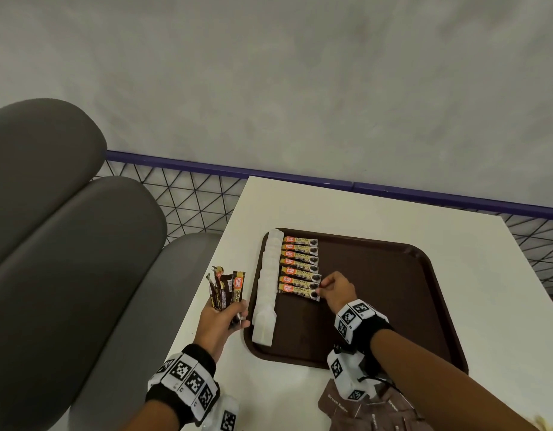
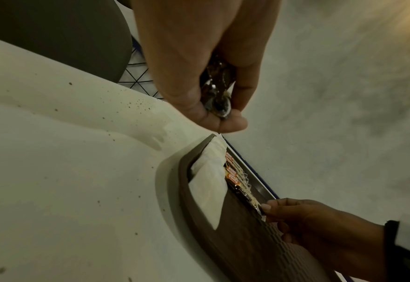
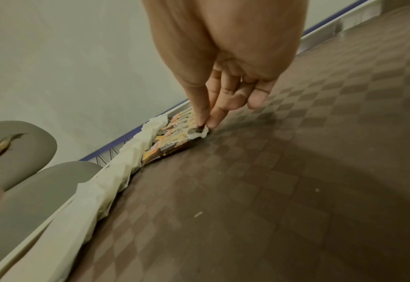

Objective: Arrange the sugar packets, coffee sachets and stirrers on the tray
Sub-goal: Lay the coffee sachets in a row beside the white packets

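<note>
- Where the white table [image 1: 300, 396] meets the grey seat, a fanned bunch of coffee sachets [image 1: 226, 288] is gripped in the curled left hand [image 1: 223, 318], just left of the brown tray [image 1: 393, 306].
- White sugar packets [image 1: 267, 284] are lined along the tray's left edge.
- Beside them, a column of coffee sachets [image 1: 300, 264] is laid.
- Its nearest sachet [image 1: 299, 290] is pinched at the right end by the right hand [image 1: 337, 290].

Glossy foil coffee sachets [image 1: 300, 269] lie on a matt, checker-textured plastic tray [image 1: 393, 306].

Brown checkered tray [image 1: 393, 290], seemingly white packets [image 1: 266, 284]
</note>
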